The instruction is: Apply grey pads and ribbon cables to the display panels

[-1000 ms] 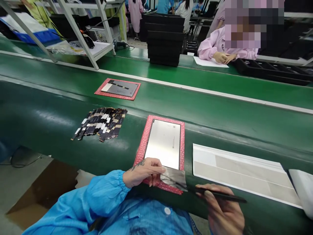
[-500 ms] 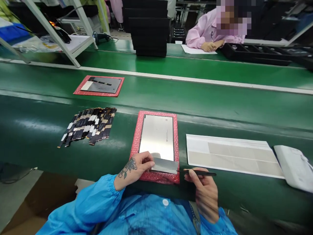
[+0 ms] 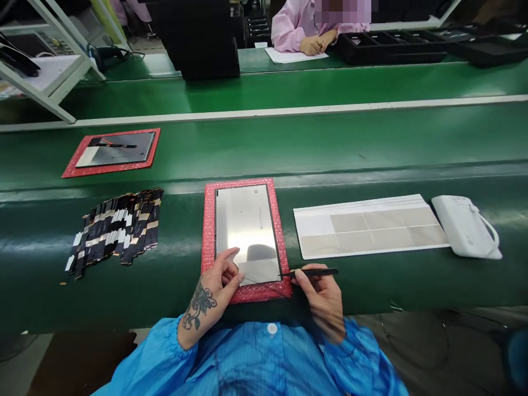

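Note:
A silver metal panel (image 3: 243, 223) lies on a red foam mat (image 3: 209, 220) on the green bench in front of me. A grey film piece (image 3: 258, 270) lies flat on the panel's near end. My left hand (image 3: 218, 280) rests at the panel's near left corner, its fingers pinching the film's left edge. My right hand (image 3: 319, 291) holds black tweezers (image 3: 313, 271) whose tip touches the film's right edge.
A heap of black flex strips (image 3: 113, 231) lies to the left. A white sheet of grey film pieces (image 3: 367, 228) and a white device (image 3: 466, 234) lie to the right. Another panel on a red mat (image 3: 113, 151) sits on the belt. A person in pink (image 3: 301, 27) sits opposite.
The film piece, lifted and curled a second ago, now lies flat on the panel's near end. Both hands followed it down; my view swung to face the panel squarely.

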`<state>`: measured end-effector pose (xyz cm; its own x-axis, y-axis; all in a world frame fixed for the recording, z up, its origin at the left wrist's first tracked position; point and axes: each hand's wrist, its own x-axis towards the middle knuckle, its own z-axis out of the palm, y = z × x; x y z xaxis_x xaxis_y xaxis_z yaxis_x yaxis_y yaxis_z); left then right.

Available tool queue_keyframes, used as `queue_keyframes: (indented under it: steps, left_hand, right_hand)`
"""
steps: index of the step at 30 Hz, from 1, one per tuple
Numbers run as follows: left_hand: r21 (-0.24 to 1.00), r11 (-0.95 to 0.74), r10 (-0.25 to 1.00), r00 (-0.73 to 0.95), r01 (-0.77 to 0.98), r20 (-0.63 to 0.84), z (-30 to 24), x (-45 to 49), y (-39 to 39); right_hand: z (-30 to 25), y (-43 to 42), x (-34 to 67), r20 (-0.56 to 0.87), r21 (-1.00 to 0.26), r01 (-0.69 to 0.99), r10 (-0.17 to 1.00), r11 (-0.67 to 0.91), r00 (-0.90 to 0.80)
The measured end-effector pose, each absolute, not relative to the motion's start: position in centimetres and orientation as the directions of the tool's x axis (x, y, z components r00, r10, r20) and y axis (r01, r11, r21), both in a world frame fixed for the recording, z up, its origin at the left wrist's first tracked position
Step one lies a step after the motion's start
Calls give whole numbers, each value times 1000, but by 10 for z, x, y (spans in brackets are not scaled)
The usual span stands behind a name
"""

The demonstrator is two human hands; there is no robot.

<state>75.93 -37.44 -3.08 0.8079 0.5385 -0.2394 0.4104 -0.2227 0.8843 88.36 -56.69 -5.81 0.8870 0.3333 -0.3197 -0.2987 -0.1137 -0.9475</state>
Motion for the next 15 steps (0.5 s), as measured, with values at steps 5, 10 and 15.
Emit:
queue_keyframes:
  steps: [5, 10, 15]
  left_hand:
    - [863, -271, 525, 817, 426, -239, -33, 758, -373]
    - [847, -281, 519, 814, 451, -261, -33, 758, -374]
    - [845, -294, 522, 816, 446, -248, -31, 759, -374]
  right_hand:
    - [-57, -567, 884, -314, -949, -291, 333, -116, 889]
    - [-55, -567, 884, -322, -947, -295, 330, -131, 887]
    - [-54, -567, 884, -342, -939, -307, 324, -155, 882]
